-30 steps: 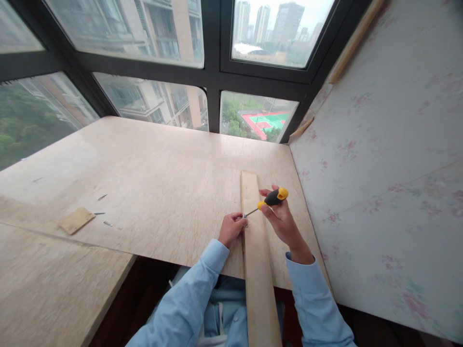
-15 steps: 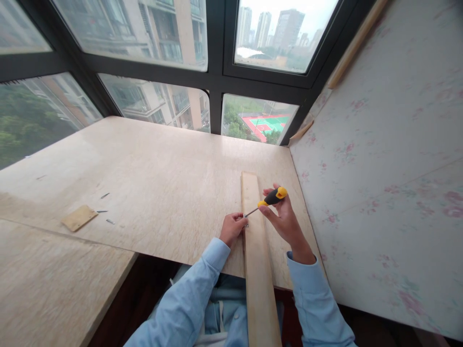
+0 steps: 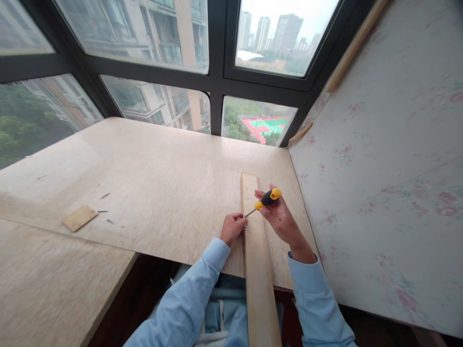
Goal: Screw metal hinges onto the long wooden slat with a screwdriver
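Beneath dark-framed windows point(image 3: 216, 79), a beige marbled ledge point(image 3: 166, 173) bears a long pale wooden board point(image 3: 257, 262) at right, jutting over the near edge; our left hand point(image 3: 232, 228) pinches a small silvery metal piece point(image 3: 246, 222) at the board's left edge, and our right hand point(image 3: 283, 220) is closed around a yellow-and-black-handled screwdriver point(image 3: 268, 198), its tip at that piece

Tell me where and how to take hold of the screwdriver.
Grip the screwdriver by its thick black-and-yellow handle, probably best from the right, where the right hand holds it. The handle tilts up rightward, while the thin shaft slopes down-left to the left hand at the edge of the board, leaving little room.
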A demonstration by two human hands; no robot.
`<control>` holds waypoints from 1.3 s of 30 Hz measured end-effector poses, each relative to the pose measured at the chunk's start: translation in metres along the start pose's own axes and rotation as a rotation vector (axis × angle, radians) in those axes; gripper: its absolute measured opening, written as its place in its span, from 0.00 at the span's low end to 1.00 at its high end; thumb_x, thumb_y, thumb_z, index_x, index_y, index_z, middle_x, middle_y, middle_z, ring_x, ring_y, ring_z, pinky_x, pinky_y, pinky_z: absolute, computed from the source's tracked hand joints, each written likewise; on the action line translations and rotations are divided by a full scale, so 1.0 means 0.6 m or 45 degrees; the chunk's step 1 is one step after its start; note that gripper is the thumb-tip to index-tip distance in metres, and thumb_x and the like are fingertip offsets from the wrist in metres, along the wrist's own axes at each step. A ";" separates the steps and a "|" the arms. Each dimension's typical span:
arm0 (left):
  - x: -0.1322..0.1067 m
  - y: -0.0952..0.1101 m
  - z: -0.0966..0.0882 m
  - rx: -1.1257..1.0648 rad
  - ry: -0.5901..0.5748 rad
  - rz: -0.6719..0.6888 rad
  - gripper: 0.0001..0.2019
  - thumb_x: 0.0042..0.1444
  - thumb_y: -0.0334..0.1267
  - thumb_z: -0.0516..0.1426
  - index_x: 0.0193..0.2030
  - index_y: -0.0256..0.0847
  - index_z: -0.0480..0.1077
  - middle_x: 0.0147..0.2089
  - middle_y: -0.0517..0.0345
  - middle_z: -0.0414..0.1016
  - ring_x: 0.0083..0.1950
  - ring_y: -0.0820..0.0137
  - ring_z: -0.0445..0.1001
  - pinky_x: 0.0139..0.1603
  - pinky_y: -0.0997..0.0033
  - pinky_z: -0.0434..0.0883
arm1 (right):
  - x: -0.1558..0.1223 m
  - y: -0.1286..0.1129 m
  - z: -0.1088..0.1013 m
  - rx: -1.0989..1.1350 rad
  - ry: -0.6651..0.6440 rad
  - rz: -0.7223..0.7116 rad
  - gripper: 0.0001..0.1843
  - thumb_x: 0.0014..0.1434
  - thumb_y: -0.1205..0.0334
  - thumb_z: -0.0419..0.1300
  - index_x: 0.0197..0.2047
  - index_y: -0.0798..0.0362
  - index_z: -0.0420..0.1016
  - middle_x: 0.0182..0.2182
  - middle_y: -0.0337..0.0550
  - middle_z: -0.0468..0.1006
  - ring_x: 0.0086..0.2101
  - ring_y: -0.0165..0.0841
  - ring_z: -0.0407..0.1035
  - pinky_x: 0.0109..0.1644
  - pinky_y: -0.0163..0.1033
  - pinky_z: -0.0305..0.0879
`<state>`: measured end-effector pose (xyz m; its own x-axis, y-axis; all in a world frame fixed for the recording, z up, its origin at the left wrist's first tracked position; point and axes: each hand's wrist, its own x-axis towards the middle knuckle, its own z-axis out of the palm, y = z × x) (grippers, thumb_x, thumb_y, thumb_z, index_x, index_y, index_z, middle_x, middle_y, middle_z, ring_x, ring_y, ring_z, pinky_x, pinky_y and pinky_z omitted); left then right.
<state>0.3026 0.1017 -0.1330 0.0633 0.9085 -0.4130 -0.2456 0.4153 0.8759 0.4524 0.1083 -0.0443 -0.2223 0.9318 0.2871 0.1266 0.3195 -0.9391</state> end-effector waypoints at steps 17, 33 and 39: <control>0.001 0.001 0.000 0.030 0.000 -0.001 0.11 0.42 0.33 0.59 0.34 0.33 0.74 0.27 0.57 0.72 0.30 0.70 0.73 0.28 0.75 0.68 | 0.003 0.004 -0.004 -0.345 0.238 0.110 0.35 0.53 0.45 0.68 0.59 0.51 0.66 0.43 0.50 0.78 0.43 0.42 0.74 0.55 0.56 0.70; 0.003 0.001 0.001 0.023 -0.011 -0.003 0.11 0.41 0.33 0.58 0.34 0.33 0.74 0.27 0.58 0.72 0.29 0.72 0.71 0.28 0.76 0.67 | 0.007 0.009 0.001 -0.542 0.377 0.101 0.34 0.44 0.39 0.71 0.46 0.55 0.73 0.39 0.53 0.79 0.43 0.47 0.73 0.54 0.58 0.68; 0.000 0.002 0.001 0.016 -0.001 -0.012 0.11 0.41 0.34 0.59 0.34 0.33 0.74 0.27 0.58 0.72 0.29 0.71 0.72 0.28 0.75 0.68 | -0.002 0.007 0.006 0.102 -0.031 0.054 0.33 0.63 0.47 0.58 0.67 0.45 0.54 0.63 0.51 0.65 0.62 0.38 0.62 0.64 0.50 0.61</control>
<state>0.3027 0.1023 -0.1322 0.0666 0.9048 -0.4207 -0.2326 0.4241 0.8752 0.4496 0.1077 -0.0496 -0.2422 0.9393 0.2430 0.0586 0.2642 -0.9627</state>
